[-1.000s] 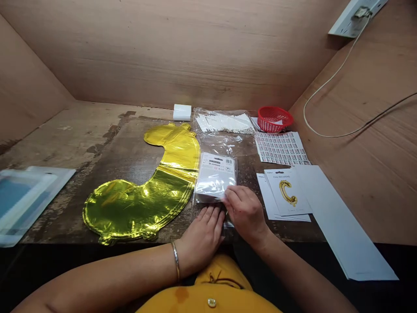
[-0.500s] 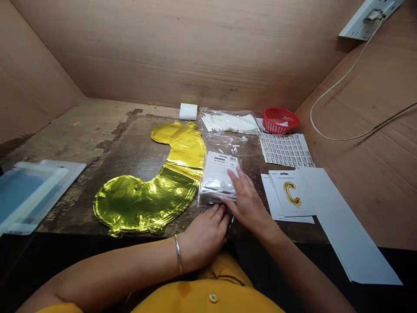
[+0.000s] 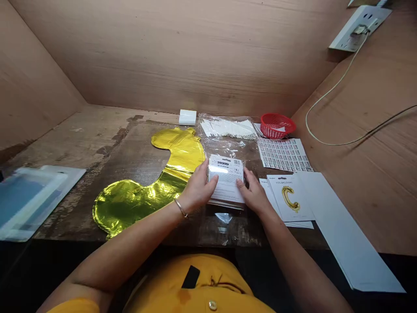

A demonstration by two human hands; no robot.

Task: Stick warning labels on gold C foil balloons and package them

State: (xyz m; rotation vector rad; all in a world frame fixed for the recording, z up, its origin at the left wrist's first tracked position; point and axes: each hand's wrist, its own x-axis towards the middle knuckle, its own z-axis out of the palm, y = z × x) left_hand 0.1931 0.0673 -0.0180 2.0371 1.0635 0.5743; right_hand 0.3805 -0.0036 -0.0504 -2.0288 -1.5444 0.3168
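Note:
A stack of white printed card packs (image 3: 225,180) in clear plastic lies before me, its top card showing a barcode and a hang slot. My left hand (image 3: 199,184) presses its left edge, thumb on top. On the opposite edge my right hand (image 3: 254,190) grips it the same way. Clear plastic film (image 3: 224,221) lies on the table below the stack. Left of the stack is a flat gold foil balloon (image 3: 163,174) with a curved shape, partly hidden by my left arm. Beside my right hand lie foil balloon cards (image 3: 291,198) picturing a gold letter C.
A clear bag of white strips (image 3: 230,128), a red basket (image 3: 277,125) and a sticker sheet (image 3: 284,154) lie toward the back. White sheets (image 3: 350,234) overhang the front right edge. Plastic sleeves (image 3: 35,200) lie far left. A cable (image 3: 321,98) hangs along the right wall.
My left hand has moved up from the front of the stack to its left edge. My right hand has shifted onto the right edge. The stack now sits straighter between them.

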